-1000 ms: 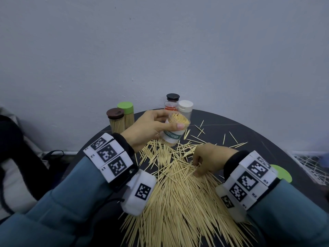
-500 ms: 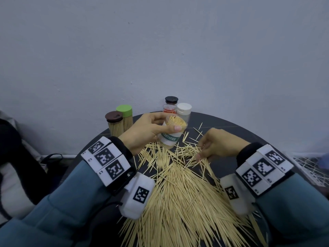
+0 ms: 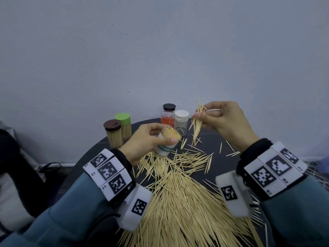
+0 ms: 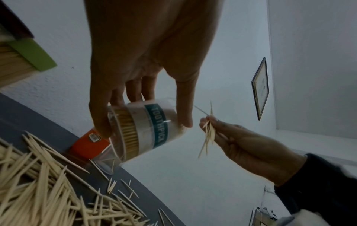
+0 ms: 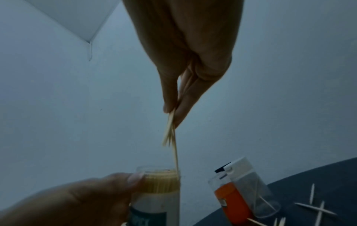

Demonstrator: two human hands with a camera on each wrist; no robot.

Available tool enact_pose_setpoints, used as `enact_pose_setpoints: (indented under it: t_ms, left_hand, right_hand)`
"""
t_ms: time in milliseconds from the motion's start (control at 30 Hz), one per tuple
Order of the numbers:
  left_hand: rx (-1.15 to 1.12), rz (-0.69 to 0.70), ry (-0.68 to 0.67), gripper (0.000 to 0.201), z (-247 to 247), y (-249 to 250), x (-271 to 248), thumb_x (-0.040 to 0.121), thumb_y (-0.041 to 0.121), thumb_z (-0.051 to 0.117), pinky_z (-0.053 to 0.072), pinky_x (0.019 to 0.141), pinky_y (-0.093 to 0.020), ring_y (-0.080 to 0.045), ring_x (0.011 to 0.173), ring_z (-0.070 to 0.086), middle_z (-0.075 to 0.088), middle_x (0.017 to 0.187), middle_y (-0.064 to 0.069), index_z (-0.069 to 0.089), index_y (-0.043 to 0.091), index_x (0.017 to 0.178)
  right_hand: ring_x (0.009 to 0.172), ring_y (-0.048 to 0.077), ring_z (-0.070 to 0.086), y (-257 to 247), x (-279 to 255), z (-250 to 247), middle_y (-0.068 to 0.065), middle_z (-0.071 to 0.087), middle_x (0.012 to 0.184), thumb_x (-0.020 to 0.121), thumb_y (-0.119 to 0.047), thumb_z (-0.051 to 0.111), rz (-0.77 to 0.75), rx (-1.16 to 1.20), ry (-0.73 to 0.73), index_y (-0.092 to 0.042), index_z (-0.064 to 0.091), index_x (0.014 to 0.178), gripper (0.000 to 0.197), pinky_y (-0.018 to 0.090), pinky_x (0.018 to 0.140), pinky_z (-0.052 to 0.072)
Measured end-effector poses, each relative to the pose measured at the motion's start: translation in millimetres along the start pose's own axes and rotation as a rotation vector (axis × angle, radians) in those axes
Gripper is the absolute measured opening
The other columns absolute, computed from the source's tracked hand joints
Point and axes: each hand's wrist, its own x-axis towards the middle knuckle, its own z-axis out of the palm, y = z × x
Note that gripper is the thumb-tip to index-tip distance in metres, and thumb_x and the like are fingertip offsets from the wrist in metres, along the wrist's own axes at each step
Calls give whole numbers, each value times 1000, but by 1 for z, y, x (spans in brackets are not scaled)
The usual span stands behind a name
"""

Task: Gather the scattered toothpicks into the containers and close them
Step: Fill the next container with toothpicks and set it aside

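Note:
My left hand (image 3: 151,139) grips an open, lidless toothpick container (image 3: 166,143) (image 4: 142,130) (image 5: 160,197) with a teal label, held tilted above the table and nearly full. My right hand (image 3: 219,120) is raised to the right of it and pinches a small bunch of toothpicks (image 3: 196,125) (image 4: 208,133) (image 5: 171,134) between thumb and fingers, tips hanging down. A big heap of loose toothpicks (image 3: 178,202) covers the round dark table (image 3: 210,139) below both wrists.
At the table's back stand closed containers: brown-lidded (image 3: 114,133), green-lidded (image 3: 124,125), black-lidded with orange label (image 3: 167,115), white-lidded (image 3: 181,122). Stray toothpicks (image 3: 231,152) lie to the right. A grey wall rises just behind. A dark bag (image 3: 10,175) sits left.
My right hand has risen from the heap up and back, lifting a pinched bunch of toothpicks to beside the container's mouth. The left hand kept hold of the container.

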Motion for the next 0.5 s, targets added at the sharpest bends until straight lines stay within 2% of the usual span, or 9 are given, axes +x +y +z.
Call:
enact_pose_setpoints:
  t_ms: [133, 200, 267, 367, 500]
  left_hand:
    - [48, 5, -94, 49, 6, -1, -2, 71, 13, 78, 49, 73, -17, -10, 93, 64, 69, 106, -4, 62, 12, 118]
    - [56, 4, -140, 52, 9, 0, -3, 69, 13, 78, 50, 76, -18, -12, 95, 65, 70, 107, -6, 61, 11, 118]
    - [68, 5, -170, 52, 11, 0, -4, 70, 12, 77, 50, 80, -20, -13, 96, 65, 70, 108, -7, 60, 10, 119]
    - [53, 7, -177, 50, 12, -1, -5, 74, 9, 75, 48, 75, -17, -8, 91, 65, 70, 104, -3, 59, 10, 121]
    - [11, 15, -165, 52, 11, 1, -5, 73, 12, 76, 48, 70, -15, -7, 92, 64, 69, 104, -1, 59, 13, 122]
  right_hand:
    - [72, 17, 71, 1, -4, 11, 8, 73, 78, 79, -9, 70, -54, 82, 69, 2, 64, 90, 16, 21, 63, 56]
    - [74, 19, 71, 4, -6, 17, 9, 73, 79, 79, -9, 70, -61, 108, 88, -4, 64, 86, 11, 22, 64, 56]
    - [78, 23, 71, 6, -8, 22, 11, 72, 80, 78, -11, 71, -61, 124, 94, -6, 64, 86, 12, 27, 69, 58]
    - [79, 25, 71, 8, -10, 27, 13, 72, 81, 76, -14, 71, -59, 150, 86, -3, 64, 90, 20, 35, 74, 58]
    - [76, 24, 71, 10, -11, 28, 11, 73, 79, 74, -16, 72, -67, 125, 68, -6, 64, 90, 21, 36, 75, 57]
